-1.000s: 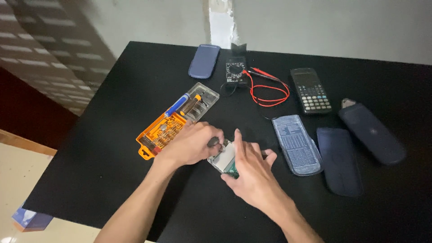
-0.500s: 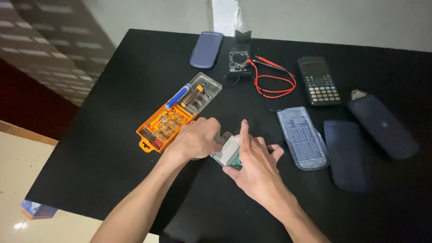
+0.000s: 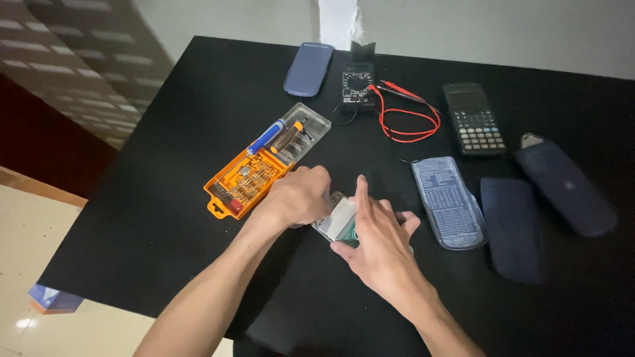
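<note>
At the far left, on the pale floor below the black worktop, sits a small blue box, half cut off by the worktop's edge; on the worktop itself, left of centre, lies an orange tool case with a clear lid, set on a slant; inside it a blue-handled screwdriver lies in the upper part and rows of small bits fill the orange tray below, too small to tell apart; the left hand rests just beside the case's lower right corner, fingers curled down on the near edge of a small opened device, flat, with a grey panel and a strip of green board showing; the right hand lies over the device's right side, forefinger stretched straight along its edge and thumb tucked under, so both hands hold it against the worktop near the middle; behind them, at the back edge, lies a blue oval cover; beside it a black meter with a round dial, its red leads looping to the right; further right a dark calculator with pale keys; below it a clear blue-grey cover bearing a printed label of fine rows; then a dark blue cover; last, a dark slanted case at the far right.
</note>
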